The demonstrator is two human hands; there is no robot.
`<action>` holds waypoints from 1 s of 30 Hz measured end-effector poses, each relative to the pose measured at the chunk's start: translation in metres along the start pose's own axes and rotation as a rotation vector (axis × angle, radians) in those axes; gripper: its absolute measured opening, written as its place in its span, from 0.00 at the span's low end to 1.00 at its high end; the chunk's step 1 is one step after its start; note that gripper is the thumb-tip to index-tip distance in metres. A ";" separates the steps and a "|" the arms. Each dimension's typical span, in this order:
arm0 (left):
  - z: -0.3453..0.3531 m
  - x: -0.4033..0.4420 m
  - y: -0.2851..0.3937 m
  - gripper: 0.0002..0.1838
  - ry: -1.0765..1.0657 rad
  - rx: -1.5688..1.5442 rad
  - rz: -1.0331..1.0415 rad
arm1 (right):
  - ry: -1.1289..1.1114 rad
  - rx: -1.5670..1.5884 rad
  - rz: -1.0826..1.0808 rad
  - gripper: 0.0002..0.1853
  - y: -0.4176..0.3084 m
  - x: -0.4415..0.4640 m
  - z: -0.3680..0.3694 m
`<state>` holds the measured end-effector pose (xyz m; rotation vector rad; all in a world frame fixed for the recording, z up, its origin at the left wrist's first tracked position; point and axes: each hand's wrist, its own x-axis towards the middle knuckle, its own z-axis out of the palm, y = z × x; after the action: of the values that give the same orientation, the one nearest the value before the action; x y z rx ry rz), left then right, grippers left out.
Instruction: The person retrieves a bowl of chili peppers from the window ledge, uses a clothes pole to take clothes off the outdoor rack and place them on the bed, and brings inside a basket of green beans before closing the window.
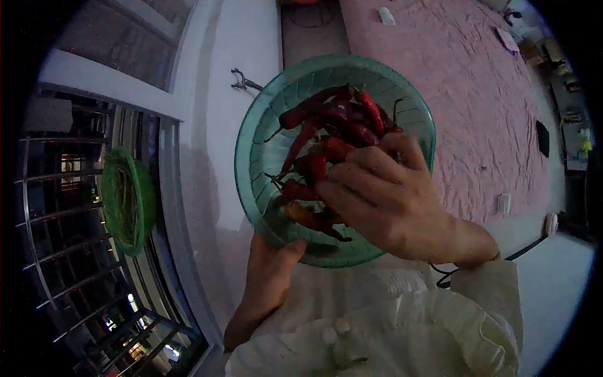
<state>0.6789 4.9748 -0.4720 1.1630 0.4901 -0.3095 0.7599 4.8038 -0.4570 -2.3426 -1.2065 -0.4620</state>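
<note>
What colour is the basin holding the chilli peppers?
The basin is pale bluish-green, as the head view shows.

looks forward and down from the wearer's head, close above the basin [251, 151], taking in pink sheet [477, 125] rightward and window frame [125, 88] leftward.

Inscriptions, labels, brands, numerals and signs: none legible. Small white object [386, 16] on pink cloth [477, 119], far side: too small in view for any marking to be read. Lit patches [131, 302] beyond window bars [63, 178]: too blurred to tell whether lettered.
</note>
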 end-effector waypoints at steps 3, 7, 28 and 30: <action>-0.007 0.003 -0.001 0.29 -0.119 -0.142 -0.003 | -0.013 -0.076 0.043 0.18 -0.003 -0.009 0.007; -0.005 0.005 0.001 0.29 -0.066 -0.095 -0.042 | -0.076 -0.087 0.087 0.18 -0.009 -0.016 0.012; 0.002 0.025 -0.003 0.31 -0.075 -0.073 0.032 | 0.231 0.231 0.286 0.11 0.038 -0.050 -0.024; -0.001 0.030 -0.007 0.32 -0.032 -0.047 -0.015 | 0.387 0.324 0.590 0.17 0.063 -0.062 -0.018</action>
<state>0.7007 4.9738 -0.4935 1.1079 0.4757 -0.3271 0.7753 4.7203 -0.4877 -2.0652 -0.3514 -0.4404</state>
